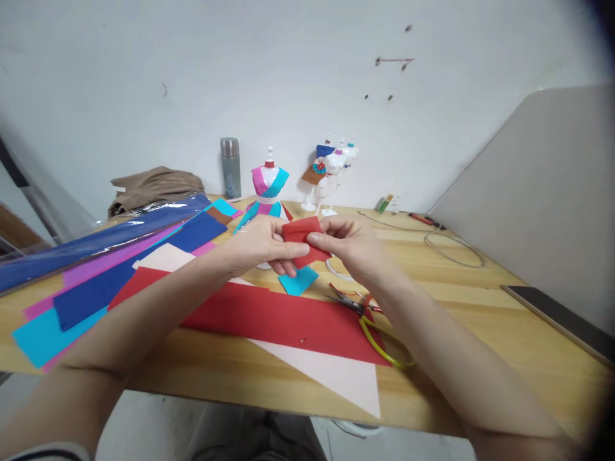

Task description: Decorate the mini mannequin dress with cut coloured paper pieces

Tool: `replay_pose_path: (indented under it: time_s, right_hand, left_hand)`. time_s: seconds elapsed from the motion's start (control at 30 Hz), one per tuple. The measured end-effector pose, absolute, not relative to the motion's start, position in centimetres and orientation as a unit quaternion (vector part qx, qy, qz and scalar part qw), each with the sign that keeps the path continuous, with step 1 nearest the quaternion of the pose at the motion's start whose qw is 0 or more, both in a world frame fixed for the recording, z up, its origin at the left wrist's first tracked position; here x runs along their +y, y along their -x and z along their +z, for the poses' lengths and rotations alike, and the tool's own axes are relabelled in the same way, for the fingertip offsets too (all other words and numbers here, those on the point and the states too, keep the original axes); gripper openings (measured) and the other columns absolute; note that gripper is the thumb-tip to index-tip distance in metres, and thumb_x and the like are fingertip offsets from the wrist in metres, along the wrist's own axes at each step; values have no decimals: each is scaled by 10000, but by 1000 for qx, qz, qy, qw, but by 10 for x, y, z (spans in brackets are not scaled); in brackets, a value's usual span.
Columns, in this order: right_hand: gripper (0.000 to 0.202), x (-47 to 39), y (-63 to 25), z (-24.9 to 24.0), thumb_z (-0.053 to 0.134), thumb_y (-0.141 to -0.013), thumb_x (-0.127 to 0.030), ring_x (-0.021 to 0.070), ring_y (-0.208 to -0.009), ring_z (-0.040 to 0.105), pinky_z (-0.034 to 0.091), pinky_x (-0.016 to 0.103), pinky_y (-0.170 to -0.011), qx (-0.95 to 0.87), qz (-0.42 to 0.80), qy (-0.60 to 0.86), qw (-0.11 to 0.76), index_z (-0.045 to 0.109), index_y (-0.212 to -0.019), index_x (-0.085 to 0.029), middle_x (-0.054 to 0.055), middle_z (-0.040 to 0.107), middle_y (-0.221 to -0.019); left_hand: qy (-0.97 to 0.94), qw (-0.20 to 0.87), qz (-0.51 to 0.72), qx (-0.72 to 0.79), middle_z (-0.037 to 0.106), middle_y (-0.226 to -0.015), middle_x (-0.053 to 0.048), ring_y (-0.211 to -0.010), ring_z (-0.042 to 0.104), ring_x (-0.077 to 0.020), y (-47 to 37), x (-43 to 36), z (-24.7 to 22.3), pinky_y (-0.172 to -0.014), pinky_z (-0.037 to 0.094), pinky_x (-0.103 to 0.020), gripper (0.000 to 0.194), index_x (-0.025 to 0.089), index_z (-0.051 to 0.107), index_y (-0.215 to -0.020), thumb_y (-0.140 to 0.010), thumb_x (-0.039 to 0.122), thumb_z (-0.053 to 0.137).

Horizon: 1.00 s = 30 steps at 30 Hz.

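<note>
A small folded red piece [302,232] is held up between both hands above the table. My left hand [269,246] pinches its left side, and my right hand [342,240] grips its right side with the thumb on its front. Just below the hands lies a small turquoise piece [298,282]. A long red sheet [273,317] stretches across the table under my left forearm, over a pale pink sheet [336,378]. Scissors with yellow handles [372,339] rest at the red sheet's right end. Behind my left hand stands a small mannequin [270,186] dressed in pink and turquoise.
More small mannequins [331,160] and a flask [231,168] stand at the back. Blue, pink and turquoise sheets [96,298] spread over the left, near a brown cloth [156,186]. A cable [456,261] and a dark flat device [557,317] lie on the right.
</note>
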State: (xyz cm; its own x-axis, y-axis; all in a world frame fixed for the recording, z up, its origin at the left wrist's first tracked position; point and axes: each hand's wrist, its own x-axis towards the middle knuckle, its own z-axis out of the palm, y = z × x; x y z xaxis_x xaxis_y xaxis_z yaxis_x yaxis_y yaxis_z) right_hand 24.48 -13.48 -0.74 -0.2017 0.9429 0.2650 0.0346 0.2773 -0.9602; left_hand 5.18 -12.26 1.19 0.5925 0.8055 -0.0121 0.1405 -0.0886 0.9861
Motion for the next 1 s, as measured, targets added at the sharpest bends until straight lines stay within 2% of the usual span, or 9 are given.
replay_pose_path:
  time_s: [0.07, 0.2, 0.4, 0.5, 0.67, 0.83, 1.0]
  right_hand:
    - [298, -134, -244, -7, 868, -616, -440, 114, -518, 557, 454, 264, -499, -625, 454, 392, 499, 690, -656, -205, -17, 650, -584]
    - [303, -133, -243, -7, 869, -592, -445, 112, -529, 560, 458, 257, -501, -620, 448, 398, 506, 688, -642, -207, -15, 659, -594]
    - [323, -134, -244, -6, 882, -583, -466, 126, -538, 570, 492, 285, -522, -627, 441, 406, 497, 680, -629, -219, -8, 669, -609]
    - [322, -135, -244, -6, 897, -575, -454, 117, -517, 557, 482, 283, -515, -618, 454, 403, 500, 681, -622, -220, -16, 647, -582]
    - [332, -135, -243, -5, 903, -561, -463, 108, -490, 535, 463, 274, -488, -620, 451, 400, 502, 688, -621, -217, -22, 630, -555]
    - [304, -135, -240, -5, 898, -562, -451, 113, -519, 536, 463, 278, -515, -613, 437, 400, 523, 707, -643, -229, -16, 650, -588]
    - [343, -135, -242, -6, 879, -584, -498, 96, -479, 469, 407, 275, -493, -624, 428, 400, 516, 672, -572, -225, -30, 588, -525]
  left_hand:
    - [-660, 568, 334, 361, 671, -516, -1, -469, 656, -120, -56, -124, 11, -484, 512, -174, 143, 116, 688, -846, -805, 234, 756]
    - [-634, 565, 371, 376, 639, -480, 31, -398, 590, -82, -62, -126, 10, -426, 444, -144, 100, 128, 653, -764, -803, 147, 744]
    - [-624, 556, 395, 380, 636, -478, 31, -411, 608, -83, -61, -127, 12, -433, 446, -138, 240, 135, 602, -685, -779, 216, 807]
    - [-616, 549, 411, 387, 628, -467, 38, -391, 582, -72, -63, -128, 13, -435, 440, -139, 252, 135, 585, -655, -779, 177, 801]
    - [-609, 557, 416, 382, 641, -485, 29, -400, 593, -74, -63, -125, 11, -443, 448, -145, 224, 132, 599, -658, -819, 152, 754]
    - [-619, 575, 355, 401, 655, -492, -13, -436, 634, -116, -62, -121, 4, -449, 476, -175, 272, 122, 655, -739, -870, 350, 727]
    - [-628, 561, 320, 434, 617, -440, 1, -419, 623, -121, -66, -126, 8, -442, 452, -179, 204, 108, 690, -747, -881, 262, 704]
